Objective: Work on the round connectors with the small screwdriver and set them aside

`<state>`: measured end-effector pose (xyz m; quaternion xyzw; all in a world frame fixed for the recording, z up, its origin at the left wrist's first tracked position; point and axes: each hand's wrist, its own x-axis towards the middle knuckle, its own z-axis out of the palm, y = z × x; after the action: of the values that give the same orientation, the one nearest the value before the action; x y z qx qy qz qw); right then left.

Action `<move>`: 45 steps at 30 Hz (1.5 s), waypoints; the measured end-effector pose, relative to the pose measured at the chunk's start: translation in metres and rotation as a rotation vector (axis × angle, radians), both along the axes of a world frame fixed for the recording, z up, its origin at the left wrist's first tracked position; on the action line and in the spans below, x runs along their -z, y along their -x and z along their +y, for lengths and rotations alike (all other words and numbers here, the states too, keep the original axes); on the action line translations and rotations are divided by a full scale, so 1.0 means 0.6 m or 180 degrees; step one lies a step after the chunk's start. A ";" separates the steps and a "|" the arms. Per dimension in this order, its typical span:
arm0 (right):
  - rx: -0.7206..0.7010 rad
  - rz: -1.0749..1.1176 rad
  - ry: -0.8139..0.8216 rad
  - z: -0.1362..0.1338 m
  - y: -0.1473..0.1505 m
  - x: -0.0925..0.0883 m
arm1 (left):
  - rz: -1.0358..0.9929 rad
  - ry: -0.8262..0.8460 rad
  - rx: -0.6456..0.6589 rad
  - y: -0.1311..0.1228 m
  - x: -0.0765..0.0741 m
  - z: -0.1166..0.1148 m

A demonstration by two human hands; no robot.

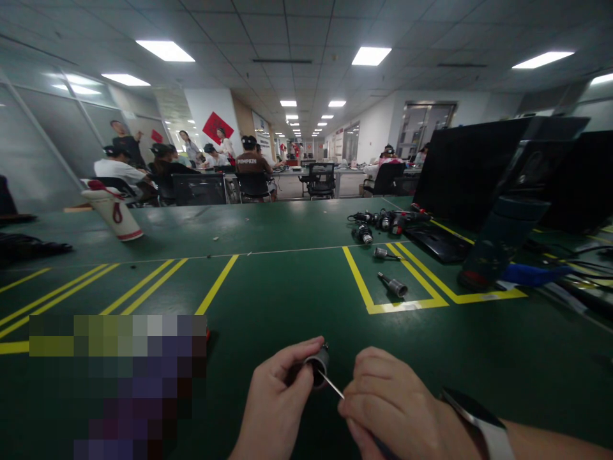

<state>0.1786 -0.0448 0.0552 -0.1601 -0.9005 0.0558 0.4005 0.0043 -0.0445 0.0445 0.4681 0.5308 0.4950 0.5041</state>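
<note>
My left hand point(282, 390) is closed around a grey metal cup-shaped part point(322, 361), its open end turned toward my right hand. My right hand point(390, 399) grips a tool with a thin straight metal shaft point(334, 386), likely a screwdriver; most of its handle is hidden by the fingers. The shaft's tip goes into the mouth of the cup. Beyond my hands, inside a yellow-taped box, lie two similar grey cup-shaped parts with narrow shanks, a nearer one point(394, 287) and a farther one point(382, 253).
On the green table point(287, 281), a cluster of black and metal parts point(384, 221) sits at the back right. Nearby stand a dark bottle point(502, 239) and black monitors point(469, 166). A white tumbler point(115, 214) stands at left. A pixelated patch hides the lower left.
</note>
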 end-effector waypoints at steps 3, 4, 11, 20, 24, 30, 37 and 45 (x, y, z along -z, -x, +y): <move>0.0049 -0.0032 -0.0015 0.000 0.000 -0.002 | 0.0021 0.0007 0.0017 -0.002 0.004 0.002; 0.0057 -0.0047 -0.0015 0.000 0.000 -0.003 | 0.0019 0.0012 0.0020 -0.002 0.005 0.003; 0.0241 0.0022 -0.0002 -0.004 0.000 -0.005 | -0.0003 0.0019 -0.0008 -0.001 0.003 0.003; 0.0244 0.0133 0.0243 -0.004 -0.003 -0.015 | -0.0169 0.0115 -0.0056 0.000 -0.004 0.008; 0.0222 0.0426 0.0388 -0.006 -0.012 -0.028 | -0.0485 0.0289 -0.0176 0.003 -0.009 0.010; 0.0302 0.0652 0.0389 -0.004 -0.014 -0.024 | -0.0971 0.0493 -0.0223 0.002 -0.008 0.011; 0.0409 0.0643 0.0585 0.007 -0.013 -0.008 | -0.1128 0.0578 -0.0187 0.002 -0.008 0.009; 0.0637 0.0536 0.1220 0.019 -0.004 0.009 | -0.0990 0.0530 -0.0038 -0.003 -0.009 -0.001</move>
<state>0.1812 -0.0332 0.0499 -0.3165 -0.8165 0.1991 0.4400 0.0060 -0.0448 0.0500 0.3394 0.4884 0.5188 0.6141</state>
